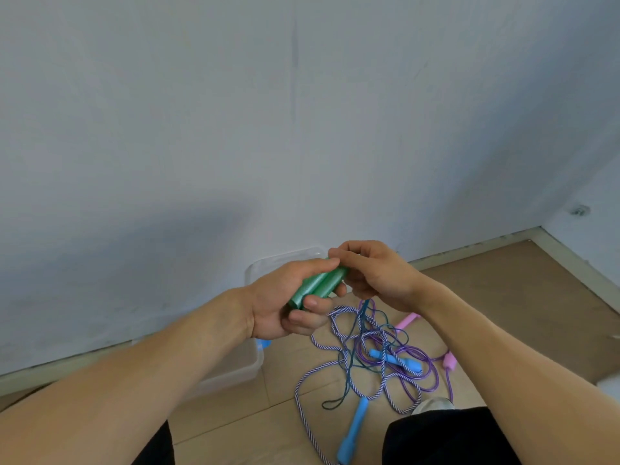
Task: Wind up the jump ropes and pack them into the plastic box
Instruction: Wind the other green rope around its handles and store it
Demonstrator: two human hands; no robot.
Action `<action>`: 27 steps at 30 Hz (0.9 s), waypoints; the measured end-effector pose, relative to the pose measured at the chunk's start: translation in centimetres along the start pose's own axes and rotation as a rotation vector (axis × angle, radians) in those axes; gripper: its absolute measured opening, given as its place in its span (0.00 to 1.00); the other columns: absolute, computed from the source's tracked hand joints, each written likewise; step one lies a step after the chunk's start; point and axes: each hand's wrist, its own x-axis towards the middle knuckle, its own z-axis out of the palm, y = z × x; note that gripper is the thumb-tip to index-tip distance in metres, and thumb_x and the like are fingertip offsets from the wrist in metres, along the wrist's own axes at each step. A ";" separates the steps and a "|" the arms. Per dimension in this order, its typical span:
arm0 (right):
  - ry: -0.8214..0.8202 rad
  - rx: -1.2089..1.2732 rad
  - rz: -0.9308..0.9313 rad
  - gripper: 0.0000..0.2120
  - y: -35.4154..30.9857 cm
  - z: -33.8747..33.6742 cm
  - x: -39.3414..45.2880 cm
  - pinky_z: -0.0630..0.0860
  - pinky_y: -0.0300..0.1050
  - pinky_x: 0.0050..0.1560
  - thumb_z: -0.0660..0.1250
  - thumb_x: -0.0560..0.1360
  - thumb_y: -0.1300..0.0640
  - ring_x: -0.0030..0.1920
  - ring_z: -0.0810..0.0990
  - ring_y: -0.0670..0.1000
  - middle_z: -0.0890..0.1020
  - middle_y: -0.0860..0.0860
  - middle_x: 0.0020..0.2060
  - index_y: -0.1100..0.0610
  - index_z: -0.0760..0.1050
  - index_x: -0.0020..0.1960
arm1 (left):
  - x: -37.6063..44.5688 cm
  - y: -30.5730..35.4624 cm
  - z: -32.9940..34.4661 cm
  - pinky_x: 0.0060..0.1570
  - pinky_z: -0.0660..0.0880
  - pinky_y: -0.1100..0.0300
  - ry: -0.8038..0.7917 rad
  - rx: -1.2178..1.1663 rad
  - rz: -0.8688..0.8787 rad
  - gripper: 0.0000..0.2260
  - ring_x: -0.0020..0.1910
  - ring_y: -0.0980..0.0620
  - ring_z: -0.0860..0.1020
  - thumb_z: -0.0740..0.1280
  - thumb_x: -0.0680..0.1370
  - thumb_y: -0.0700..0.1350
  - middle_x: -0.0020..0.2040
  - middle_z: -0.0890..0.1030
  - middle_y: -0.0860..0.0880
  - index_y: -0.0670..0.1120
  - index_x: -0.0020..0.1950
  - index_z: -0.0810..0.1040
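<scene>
**Inspector:** Start nearest the camera. What lies on the floor?

**Assistant:** A blue handle (pixel 353 431) on the wooden floor (pixel 523 297), joined to a blue-and-white striped rope (pixel 303 380) that loops loosely. Tangled with it are a purple rope (pixel 432 364), a second blue handle (pixel 397 359), a pink handle (pixel 449 361) and, farther back, another pink handle (pixel 407 320). None of these is wound.

**Inspector:** The left hand?

**Assistant:** The left hand (pixel 285 303) has thumb and fingers curled round a pair of green handles (pixel 317 286), lying side by side and held above the floor.

**Inspector:** And the right?

**Assistant:** The right hand (pixel 379 276) is curled, its fingertips at the upper end of the green handles. A dark teal cord (pixel 352 344) hangs below that hand into the tangle. I cannot tell whether the fingers pinch the cord or only touch the handle ends.

**Inspector:** The box?

**Assistant:** The clear plastic box (pixel 255 357) stands on the floor against the wall (pixel 302 129), behind and below the left hand, largely hidden by the arm. Something blue (pixel 263 344) shows at its rim; its contents are otherwise hidden.
</scene>
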 end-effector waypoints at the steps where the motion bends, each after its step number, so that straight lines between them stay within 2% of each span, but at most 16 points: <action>1: 0.004 -0.002 -0.001 0.12 0.0 0.1 0.0 0.53 0.43 0.28 0.64 0.80 0.52 0.26 0.56 0.47 0.60 0.49 0.26 0.58 0.73 0.41 | -0.1 0.1 -0.1 0.23 0.53 0.63 -0.010 0.026 -0.011 0.18 0.22 0.55 0.61 0.60 0.80 0.58 0.27 0.65 0.51 0.43 0.47 0.74; 5: -0.013 -0.038 -0.016 0.10 -0.1 -0.1 -0.1 0.51 0.48 0.31 0.64 0.80 0.55 0.27 0.55 0.49 0.62 0.49 0.25 0.63 0.75 0.46 | -0.5 0.6 -1.3 0.24 0.65 0.62 -0.142 0.017 -0.073 0.26 0.29 0.48 0.71 0.55 0.79 0.62 0.37 0.72 0.44 0.39 0.54 0.75; 7: -0.032 -0.037 -0.015 0.09 -0.3 -0.3 -0.3 0.52 0.47 0.30 0.65 0.80 0.56 0.27 0.55 0.49 0.64 0.49 0.24 0.63 0.75 0.47 | -0.6 0.8 -2.0 0.24 0.65 0.63 -0.209 -0.004 -0.083 0.30 0.30 0.47 0.72 0.52 0.78 0.64 0.40 0.73 0.42 0.38 0.58 0.75; 8: -0.038 -0.035 -0.017 0.09 -0.4 -0.3 -0.3 0.52 0.46 0.29 0.65 0.80 0.57 0.26 0.56 0.48 0.64 0.49 0.24 0.63 0.74 0.47 | -0.5 0.9 -2.0 0.23 0.63 0.63 -0.205 0.005 -0.091 0.30 0.28 0.48 0.71 0.53 0.78 0.65 0.38 0.72 0.43 0.38 0.56 0.76; 11: -0.037 -0.033 -0.032 0.13 -0.2 -0.1 -0.3 0.54 0.43 0.28 0.65 0.79 0.53 0.26 0.56 0.48 0.64 0.49 0.24 0.64 0.73 0.47 | -0.2 0.5 -1.3 0.23 0.52 0.62 -0.110 0.065 -0.088 0.23 0.21 0.56 0.62 0.59 0.79 0.64 0.30 0.66 0.50 0.43 0.46 0.75; 13: -0.030 0.038 -0.041 0.16 -0.2 0.0 -0.1 0.54 0.41 0.27 0.65 0.77 0.47 0.26 0.55 0.47 0.62 0.49 0.24 0.61 0.73 0.43 | 0.0 0.2 -0.6 0.24 0.50 0.63 -0.083 0.071 -0.051 0.20 0.21 0.58 0.58 0.59 0.78 0.63 0.28 0.63 0.52 0.46 0.43 0.72; 15: -0.009 0.213 -0.023 0.16 -0.3 0.0 0.1 0.53 0.41 0.28 0.63 0.77 0.45 0.26 0.54 0.48 0.61 0.49 0.25 0.58 0.75 0.42 | 0.1 0.3 -0.1 0.23 0.49 0.64 -0.066 0.057 -0.024 0.18 0.21 0.58 0.57 0.59 0.78 0.62 0.27 0.62 0.53 0.48 0.40 0.70; 18: 0.007 0.503 -0.031 0.09 -0.7 -0.5 0.0 0.53 0.43 0.32 0.67 0.75 0.52 0.28 0.58 0.48 0.67 0.50 0.28 0.58 0.78 0.46 | -0.1 0.9 0.3 0.22 0.49 0.66 -0.072 0.005 0.024 0.19 0.20 0.59 0.56 0.58 0.78 0.63 0.24 0.61 0.54 0.49 0.36 0.69; 20: -0.013 0.572 -0.101 0.09 -0.5 -0.4 0.0 0.55 0.42 0.33 0.67 0.74 0.56 0.30 0.62 0.47 0.72 0.49 0.32 0.57 0.80 0.52 | -0.4 1.3 0.4 0.21 0.49 0.66 -0.069 -0.044 0.070 0.20 0.19 0.59 0.56 0.58 0.78 0.63 0.23 0.60 0.55 0.50 0.34 0.68; 22: -0.025 0.581 -0.132 0.11 0.0 0.2 0.4 0.55 0.41 0.34 0.64 0.78 0.57 0.31 0.64 0.46 0.74 0.48 0.35 0.58 0.77 0.58 | -0.7 1.7 0.4 0.21 0.49 0.66 -0.032 -0.046 0.108 0.21 0.19 0.59 0.55 0.59 0.77 0.63 0.24 0.59 0.54 0.50 0.32 0.68; 23: -0.016 0.569 -0.142 0.10 0.2 0.6 0.7 0.56 0.41 0.35 0.63 0.79 0.57 0.31 0.65 0.46 0.75 0.47 0.34 0.59 0.77 0.58 | -0.8 1.8 0.4 0.21 0.50 0.66 0.005 -0.019 0.123 0.20 0.20 0.58 0.54 0.59 0.77 0.63 0.24 0.59 0.54 0.50 0.32 0.68; 25: 0.064 0.489 -0.149 0.09 0.5 1.7 1.1 0.60 0.39 0.31 0.60 0.81 0.58 0.29 0.65 0.46 0.76 0.46 0.31 0.60 0.78 0.52 | -0.8 1.9 0.2 0.23 0.49 0.66 0.091 0.075 0.150 0.19 0.22 0.57 0.53 0.61 0.78 0.60 0.25 0.58 0.53 0.50 0.33 0.66; 27: 0.215 0.325 -0.150 0.11 0.6 2.7 1.3 0.62 0.39 0.28 0.60 0.82 0.58 0.28 0.64 0.46 0.75 0.46 0.28 0.63 0.79 0.48 | -0.8 1.8 -0.3 0.25 0.50 0.65 0.205 0.215 0.159 0.19 0.23 0.55 0.53 0.62 0.80 0.58 0.26 0.59 0.51 0.49 0.35 0.65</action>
